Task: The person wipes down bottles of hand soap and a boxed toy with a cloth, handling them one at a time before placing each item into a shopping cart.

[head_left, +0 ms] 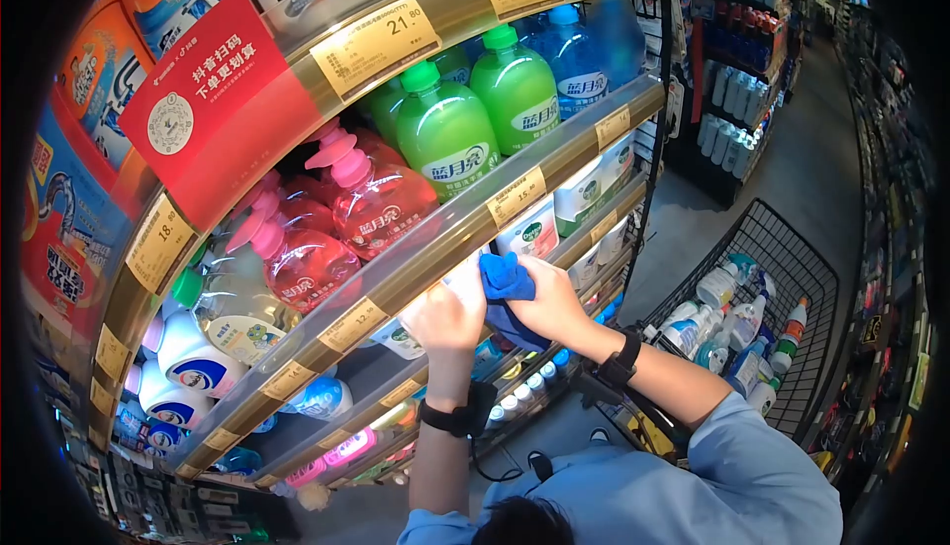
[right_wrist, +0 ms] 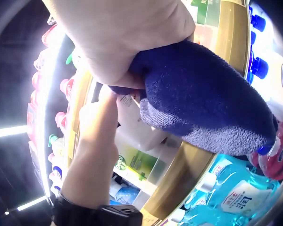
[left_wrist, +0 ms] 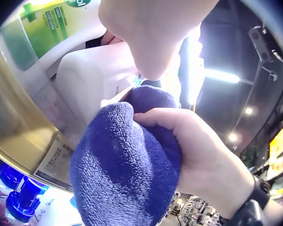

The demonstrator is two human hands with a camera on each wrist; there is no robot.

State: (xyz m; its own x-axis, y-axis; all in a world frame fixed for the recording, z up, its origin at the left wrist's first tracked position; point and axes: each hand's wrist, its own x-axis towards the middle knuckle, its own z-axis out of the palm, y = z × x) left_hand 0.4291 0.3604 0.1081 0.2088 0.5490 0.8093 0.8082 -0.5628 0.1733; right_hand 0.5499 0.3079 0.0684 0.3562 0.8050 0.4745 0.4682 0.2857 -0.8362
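My right hand grips a dark blue plush cloth, whose folds hang below the fingers in the right wrist view. My left hand holds a white bottle at the shelf front; its fingers curl behind the bottle in the left wrist view. The cloth lies right against the bottle's end. In the head view the hands and cloth hide most of this bottle. Close behind, white pouches or bottles with green labels stand on the same shelf.
Above are red pump bottles and green hand-soap bottles behind a clear shelf lip. Price tags line the metal edges. A wire shopping cart with several bottles stands at the right, beside the aisle floor.
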